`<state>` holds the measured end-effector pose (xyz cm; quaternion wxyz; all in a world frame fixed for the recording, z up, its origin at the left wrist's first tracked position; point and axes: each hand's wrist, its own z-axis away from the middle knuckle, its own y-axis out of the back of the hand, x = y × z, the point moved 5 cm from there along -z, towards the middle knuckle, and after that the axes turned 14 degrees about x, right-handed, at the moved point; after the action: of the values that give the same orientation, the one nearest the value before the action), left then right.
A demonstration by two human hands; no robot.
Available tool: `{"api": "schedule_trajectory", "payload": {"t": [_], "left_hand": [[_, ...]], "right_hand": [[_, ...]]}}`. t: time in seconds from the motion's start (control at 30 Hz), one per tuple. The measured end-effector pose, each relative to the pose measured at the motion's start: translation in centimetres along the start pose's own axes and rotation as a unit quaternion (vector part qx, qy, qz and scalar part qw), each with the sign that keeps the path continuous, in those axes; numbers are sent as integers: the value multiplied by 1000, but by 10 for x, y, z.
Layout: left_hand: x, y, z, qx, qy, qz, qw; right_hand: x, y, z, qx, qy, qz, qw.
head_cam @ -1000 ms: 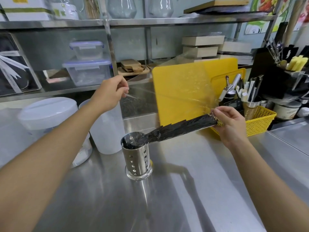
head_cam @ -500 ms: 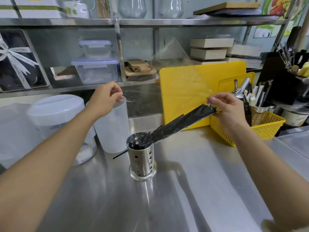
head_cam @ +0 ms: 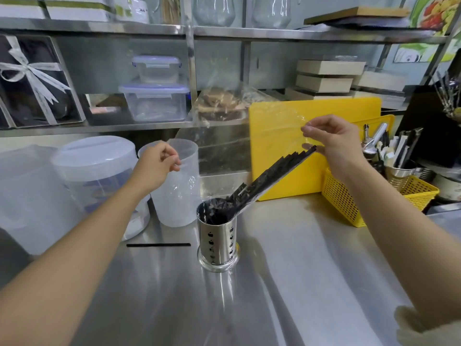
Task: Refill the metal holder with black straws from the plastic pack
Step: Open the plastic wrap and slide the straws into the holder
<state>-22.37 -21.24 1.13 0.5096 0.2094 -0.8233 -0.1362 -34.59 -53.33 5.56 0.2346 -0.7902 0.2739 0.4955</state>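
Steel holder (head_cam: 217, 236), 1 stray straw (head_cam: 158, 244), 2 hands (head_cam: 331, 138)

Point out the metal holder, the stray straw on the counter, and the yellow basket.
metal holder (head_cam: 219, 242), head view, perforated side wall.
stray straw (head_cam: 158, 244), head view, mid-length.
yellow basket (head_cam: 344, 203), head view, front mesh wall.

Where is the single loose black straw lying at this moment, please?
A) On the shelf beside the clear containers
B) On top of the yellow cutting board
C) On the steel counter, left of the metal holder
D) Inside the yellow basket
C: the loose straw lies flat on the counter, left of the metal holder.
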Motion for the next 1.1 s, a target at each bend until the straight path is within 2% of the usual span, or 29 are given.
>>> {"api": "schedule_trajectory", "payload": {"t": [0.23, 0.37, 0.43, 0.53, 0.8, 0.87, 1.0, 1.1], "left_hand": [[-33, 7, 9, 13, 90, 17, 996], [-47, 9, 11, 19, 126, 44, 991], [-52, 10, 13, 20, 134, 53, 989], [-58, 10, 15, 16, 143, 51, 988], [-60, 18, 13, 18, 84, -7, 996], [-57, 26, 12, 47, 57, -12, 997], [-43, 46, 12, 160, 21, 27, 987], [-37, 47, 9, 123, 32, 62, 990]], "right_hand": [[3, -23, 8, 15, 27, 33, 999], [19, -25, 16, 25, -62, -9, 998], [34, -28, 23, -2, -107, -7, 994], [46, -37, 34, -47, -115, 7, 992], [32, -60, 32, -22, -57, 0, 998], [27, -64, 29, -11, -42, 4, 999], [18, -69, 22, 21, -30, -3, 999], [13, -71, 19, 10, -23, 17, 1000]]}}
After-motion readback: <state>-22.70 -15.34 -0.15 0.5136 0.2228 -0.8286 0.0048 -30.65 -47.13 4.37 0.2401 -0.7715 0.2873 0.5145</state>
